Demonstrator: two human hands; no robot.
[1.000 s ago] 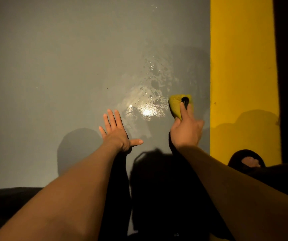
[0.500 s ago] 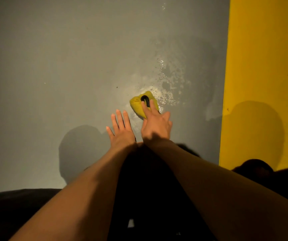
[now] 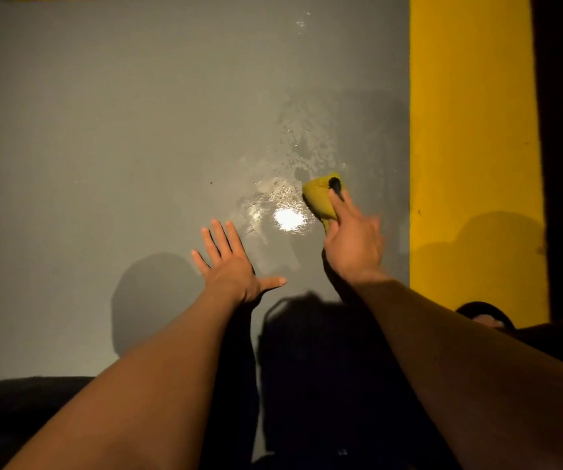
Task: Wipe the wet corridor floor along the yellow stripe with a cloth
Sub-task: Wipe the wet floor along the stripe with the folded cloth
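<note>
A: Right hand (image 3: 353,244)?
B: Presses the cloth (image 3: 319,198) on the wet floor (image 3: 137,130), fingers over it (grip looks curled), left of the stripe (image 3: 470,130).
A: Left hand (image 3: 231,266)?
B: Flat on the floor, fingers spread, near the glare.

The right hand (image 3: 353,247) has moved the cloth (image 3: 321,198) back rightward toward the yellow stripe (image 3: 470,130), uncovering the shiny wet patch (image 3: 288,217).

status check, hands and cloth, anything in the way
Left hand flat on floor, open. Right hand pressing yellow cloth onto wet patch beside yellow stripe. Nothing blocking.
</note>
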